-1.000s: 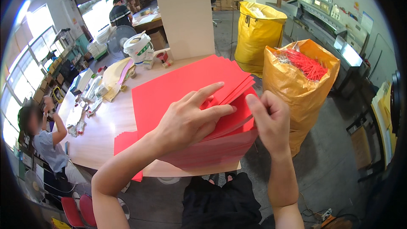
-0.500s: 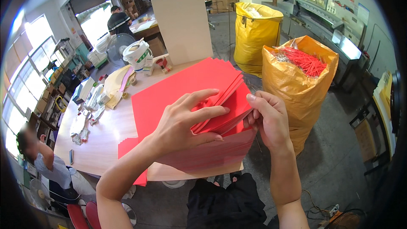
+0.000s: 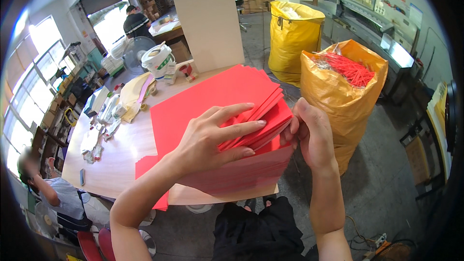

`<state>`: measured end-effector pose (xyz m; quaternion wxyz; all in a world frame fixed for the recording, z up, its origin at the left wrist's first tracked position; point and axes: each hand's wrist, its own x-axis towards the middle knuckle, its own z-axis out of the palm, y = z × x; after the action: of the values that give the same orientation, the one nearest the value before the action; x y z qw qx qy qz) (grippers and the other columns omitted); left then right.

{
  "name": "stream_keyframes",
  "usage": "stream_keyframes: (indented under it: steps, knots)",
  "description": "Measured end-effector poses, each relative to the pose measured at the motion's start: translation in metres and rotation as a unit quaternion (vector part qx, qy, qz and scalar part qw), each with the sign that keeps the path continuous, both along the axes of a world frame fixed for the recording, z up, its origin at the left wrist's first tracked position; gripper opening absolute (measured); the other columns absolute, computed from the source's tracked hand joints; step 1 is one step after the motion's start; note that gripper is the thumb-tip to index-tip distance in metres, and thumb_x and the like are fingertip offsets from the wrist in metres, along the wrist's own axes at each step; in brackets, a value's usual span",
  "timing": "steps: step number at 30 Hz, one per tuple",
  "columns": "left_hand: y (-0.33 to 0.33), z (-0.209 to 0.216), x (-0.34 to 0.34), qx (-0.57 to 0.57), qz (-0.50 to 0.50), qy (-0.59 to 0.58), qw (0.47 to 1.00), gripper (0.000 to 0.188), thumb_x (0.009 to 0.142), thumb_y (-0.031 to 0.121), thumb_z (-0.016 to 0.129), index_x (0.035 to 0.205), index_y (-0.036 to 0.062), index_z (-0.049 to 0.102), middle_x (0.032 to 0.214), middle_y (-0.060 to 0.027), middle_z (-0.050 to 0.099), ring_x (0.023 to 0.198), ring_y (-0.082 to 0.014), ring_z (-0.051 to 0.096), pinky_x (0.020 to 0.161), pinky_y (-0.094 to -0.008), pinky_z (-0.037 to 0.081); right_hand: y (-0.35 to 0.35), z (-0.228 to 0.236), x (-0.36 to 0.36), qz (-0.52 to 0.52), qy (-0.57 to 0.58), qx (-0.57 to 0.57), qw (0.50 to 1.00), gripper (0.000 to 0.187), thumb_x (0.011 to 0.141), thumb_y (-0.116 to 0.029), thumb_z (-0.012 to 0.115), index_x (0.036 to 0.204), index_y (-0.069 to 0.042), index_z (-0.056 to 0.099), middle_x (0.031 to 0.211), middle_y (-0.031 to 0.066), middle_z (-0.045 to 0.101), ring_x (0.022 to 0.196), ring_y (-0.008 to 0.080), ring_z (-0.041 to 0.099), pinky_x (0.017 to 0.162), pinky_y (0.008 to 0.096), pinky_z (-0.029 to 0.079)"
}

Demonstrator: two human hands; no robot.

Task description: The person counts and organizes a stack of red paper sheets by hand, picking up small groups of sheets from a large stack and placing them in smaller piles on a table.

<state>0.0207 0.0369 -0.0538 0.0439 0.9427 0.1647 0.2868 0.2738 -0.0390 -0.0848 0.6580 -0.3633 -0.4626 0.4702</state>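
Red sheets (image 3: 208,94) under spread L hand (image 3: 208,140); R hand (image 3: 315,135) at their R corner, grip unclear.

The left arm was bent sharply at the elbow (image 3: 118,208), its bare forearm (image 3: 147,186) slanting up and to the right. The left hand (image 3: 208,135) was turned palm down, its back uppermost, with the two upper visible fingers (image 3: 244,128) spread apart and pointing right and the thumb (image 3: 238,154) stretched out below them. The right forearm (image 3: 326,198) rose almost upright from the lower edge. The right hand (image 3: 315,135) had its thumb raised and its other fingers curled inward, their tips turned toward the left hand.
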Motion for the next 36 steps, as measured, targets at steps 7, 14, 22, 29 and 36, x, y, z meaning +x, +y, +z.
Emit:
stream_keyframes:
  steps: [7,14,22,29,36]
  knots:
    - [-0.003,0.005,0.0,-0.007,0.0,0.017,1.0,0.06,0.085,0.028,0.091,0.143,0.0224,0.075,0.15,-0.0143,0.067,0.126,-0.0349,0.071,0.103,-0.048,0.059,0.003,-0.004,-0.001,0.003,0.026,0.017,1.0,0.061,0.115,-0.05,0.055,0.071,-0.009,0.061,0.069,0.0049,0.066,0.059,0.0091,0.057,0.053,0.0236,0.039]
    - [-0.008,0.002,0.005,-0.007,0.023,0.01,1.0,0.049,0.094,0.011,0.078,0.142,0.021,0.075,0.153,-0.0168,0.064,0.122,-0.0371,0.072,0.101,-0.0497,0.06,0.002,0.0,-0.005,-0.004,-0.009,0.024,1.0,0.049,0.112,-0.034,0.062,0.071,-0.008,0.057,0.068,0.0011,0.061,0.061,0.006,0.054,0.055,0.0243,0.038]
    - [-0.006,-0.001,-0.001,0.009,0.022,0.016,1.0,0.043,0.094,0.015,0.08,0.136,0.0233,0.078,0.161,-0.0199,0.057,0.126,-0.0397,0.072,0.103,-0.0509,0.061,0.005,0.003,-0.007,-0.018,-0.01,-0.012,1.0,0.039,0.109,-0.022,0.066,0.073,-0.007,0.061,0.064,0.0005,0.062,0.058,0.0059,0.058,0.054,0.0223,0.04]
    - [-0.009,0.004,0.003,-0.025,0.01,-0.012,1.0,0.059,0.074,0.025,0.098,0.13,0.0198,0.08,0.161,-0.0167,0.056,0.129,-0.0401,0.071,0.106,-0.0506,0.063,0.003,0.004,-0.002,0.006,0.002,-0.036,0.999,0.038,0.109,-0.023,0.066,0.074,-0.008,0.062,0.065,0.0016,0.065,0.059,0.0081,0.064,0.053,0.0223,0.042]
    - [-0.006,0.002,0.002,-0.032,0.001,-0.028,0.999,0.059,0.073,0.02,0.099,0.129,0.0194,0.08,0.161,-0.0163,0.056,0.129,-0.0397,0.071,0.105,-0.0492,0.064,0.003,-0.003,0.004,0.01,-0.03,-0.02,0.999,0.038,0.11,-0.023,0.066,0.076,-0.007,0.06,0.066,-0.0002,0.063,0.06,0.008,0.06,0.057,0.0253,0.044]
